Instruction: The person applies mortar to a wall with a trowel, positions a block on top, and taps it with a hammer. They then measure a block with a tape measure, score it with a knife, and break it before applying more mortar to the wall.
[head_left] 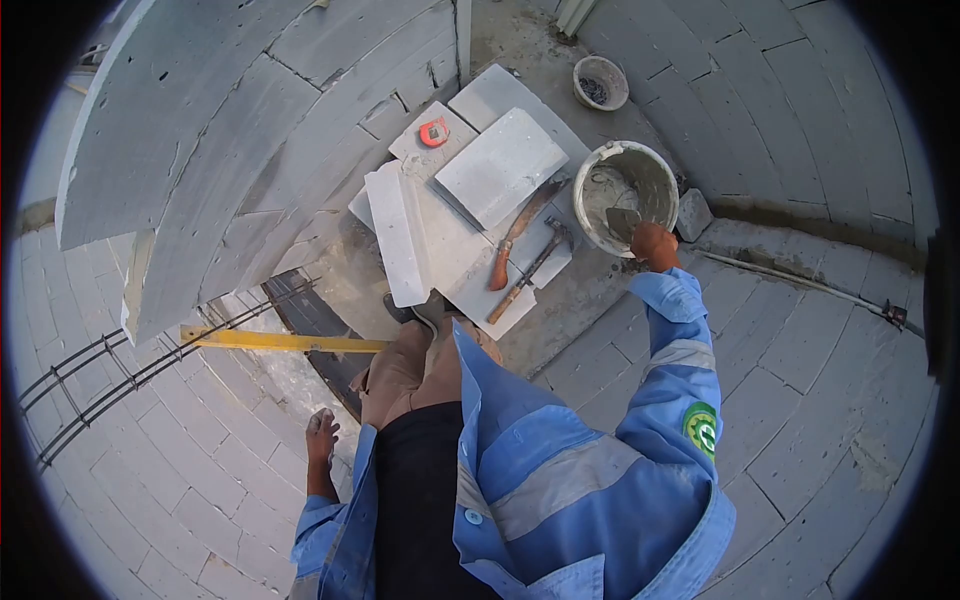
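My right hand (655,246) is closed round a trowel, whose blade (622,220) dips inside a mortar-smeared bucket (590,232). Grey wet mortar shows on the bucket's inner wall and bottom. My left hand (322,436) hangs by my side with its fingers loosely apart, holding nothing. In front of my feet lie pale lightweight blocks (502,166), one narrow piece (398,235) tilted across the others. On them rest a handsaw (527,222) with a wooden handle, a hammer (528,275) and a red tape measure (434,132).
Block walls (250,130) rise at the left and right (800,370). A smaller bucket (601,83) with dark bits inside stands beyond the large one. A yellow bar (285,341) and a rebar cage (130,380) are at left. A thin pipe (800,285) runs along the right wall.
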